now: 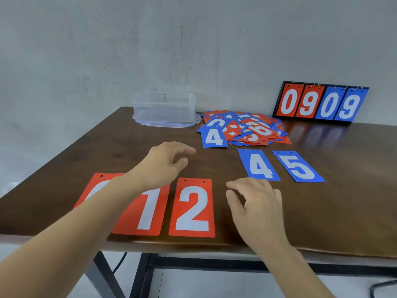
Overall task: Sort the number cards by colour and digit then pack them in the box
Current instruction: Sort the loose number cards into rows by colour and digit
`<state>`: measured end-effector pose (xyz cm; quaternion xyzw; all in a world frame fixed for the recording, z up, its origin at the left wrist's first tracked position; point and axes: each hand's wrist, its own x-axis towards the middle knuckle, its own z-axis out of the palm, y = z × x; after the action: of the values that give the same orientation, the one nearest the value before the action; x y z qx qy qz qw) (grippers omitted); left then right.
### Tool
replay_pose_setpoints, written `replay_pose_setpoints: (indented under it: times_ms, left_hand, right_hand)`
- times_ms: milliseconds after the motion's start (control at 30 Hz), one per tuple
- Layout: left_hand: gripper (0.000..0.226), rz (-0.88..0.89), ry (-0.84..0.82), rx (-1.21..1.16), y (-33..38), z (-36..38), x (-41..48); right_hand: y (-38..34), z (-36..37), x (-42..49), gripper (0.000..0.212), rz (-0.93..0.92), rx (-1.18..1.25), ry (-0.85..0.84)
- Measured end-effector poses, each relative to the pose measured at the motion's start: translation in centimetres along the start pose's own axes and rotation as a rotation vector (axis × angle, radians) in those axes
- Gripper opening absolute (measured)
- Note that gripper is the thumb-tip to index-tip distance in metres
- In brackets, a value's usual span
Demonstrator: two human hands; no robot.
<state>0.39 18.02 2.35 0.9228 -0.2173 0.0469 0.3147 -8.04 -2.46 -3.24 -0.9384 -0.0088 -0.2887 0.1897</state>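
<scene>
Red and blue rectangular number cards (253,130), heaped: sat beyond both hands, just right of the clear plastic box (164,108). Nearest blue 4 card (213,137), long axis pointed away. Left hand (165,164) closer, fingers slack, empty; right hand (257,205) slack, empty too.

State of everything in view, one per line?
clear plastic box: open, empty
card pile: mixed colours, unsorted
red 1 card: face up
red 2 card: face up
laid-out blue 4 card: face up
blue 5 card: face up
scoreboard: upright, reads 0909
left hand: open, empty
right hand: open, empty
</scene>
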Motion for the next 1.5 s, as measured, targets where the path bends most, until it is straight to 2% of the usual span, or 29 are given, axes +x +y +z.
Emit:
replay_pose_setpoints:
  times_ms: [233,367,467,567,667,767,867,933,1000,1067,1133,1167,1267,1367,1467,1500]
  left_hand:
    - [0.03,-0.128,-0.013,-0.054,1.6,0.6,7.9]
    - [0.018,-0.323,0.053,-0.036,0.9,2.7,13.7]
    - [0.045,-0.528,0.111,0.032,0.4,4.9,17.0]
    - [0.054,-0.7,0.108,0.094,0.7,7.0,18.9]
    - [0.076,-0.808,0.115,0.21,0.9,8.9,20.2]
    - [0.101,-0.867,0.115,0.359,1.1,10.2,20.9]
    - [0.104,-0.91,0.127,0.323,0.7,10.6,21.8]
    - [0.095,-0.933,0.139,0.256,0.3,10.5,22.1]
    - [0.068,-0.922,0.202,0.136,-0.2,10.1,21.9]
    - [0.033,-0.884,0.337,-0.05,-1.1,9.4,21.4]
    - [0.015,-0.876,0.484,-0.206,-2.1,8.3,20.9]
    - [0.01,-0.887,0.539,-0.264,-2.4,7.6,20.7]
    - [0.019,-0.925,0.63,-0.419,-3.1,6.2,20.4]
    - [0.013,-0.909,0.617,-0.472,-3.3,5.3,20.3]
    - [0.009,-0.88,0.604,-0.487,-3.2,4.6,20.2]
    - [0.01,-0.867,0.604,-0.484,-3.0,4.3,20.2]
  right_hand:
    - [7.9,-2.2,8.8,0.017,0.11,-0.039,-0.09]
    - [11.5,-1.5,15.4,0.017,0.144,-0.051,-0.159]
    - [13.1,0.5,19.9,0.019,0.111,-0.054,-0.224]
    - [13.7,3.1,23.7,0.02,0.116,0.0,-0.29]
    - [13.7,5.7,26.4,0.027,0.116,0.034,-0.336]
    - [13.0,8.2,28.4,0.022,0.057,0.009,-0.368]
    - [12.1,10.6,30.4,0.048,0.031,0.005,-0.389]
    - [11.5,12.0,31.7,0.067,0.005,0.009,-0.417]
    - [11.1,13.2,32.7,0.081,-0.01,0.006,-0.492]
    - [10.9,14.2,33.4,0.094,-0.014,-0.013,-0.581]
    - [11.0,15.1,33.9,0.099,-0.023,-0.062,-0.603]
    - [11.1,15.4,34.1,0.098,-0.024,-0.08,-0.594]
    - [11.0,16.0,34.4,0.089,-0.029,-0.073,-0.536]
    - [11.1,15.7,34.8,0.056,-0.001,0.119,-0.39]
    - [11.8,14.2,35.5,0.011,0.078,0.378,-0.341]
    - [12.1,13.3,35.8,0.012,0.122,0.472,-0.332]
